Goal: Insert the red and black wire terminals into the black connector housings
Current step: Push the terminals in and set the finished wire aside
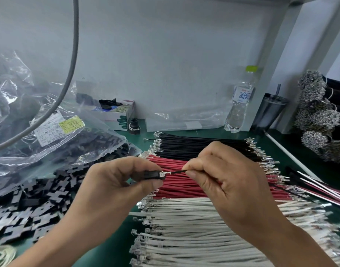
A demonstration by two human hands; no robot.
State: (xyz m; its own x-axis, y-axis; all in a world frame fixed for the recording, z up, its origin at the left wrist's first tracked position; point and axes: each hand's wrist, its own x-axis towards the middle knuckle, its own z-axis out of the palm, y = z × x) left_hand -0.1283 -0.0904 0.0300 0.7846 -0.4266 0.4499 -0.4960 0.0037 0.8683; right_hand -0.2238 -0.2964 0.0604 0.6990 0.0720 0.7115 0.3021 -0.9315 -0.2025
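My left hand [115, 178] pinches a small black connector housing [152, 174] between thumb and fingers. My right hand [219, 176] pinches a black wire [177, 171] close to its metal terminal [165, 173]. The terminal's tip sits at the housing's opening. Beneath my hands lie rows of black wires [200, 145], red wires [176, 185] and white wires [184, 228], all with crimped metal terminals. A pile of loose black housings [34, 207] lies on the green mat at the left.
Clear plastic bags of black parts [49, 135] lie at left, under a hanging grey cable [73, 60]. At the back stand a small cardboard box [119, 114], a water bottle [240, 101] and a grey tumbler [269, 112]. Bundles of terminated wires [319, 116] are stacked at the right.
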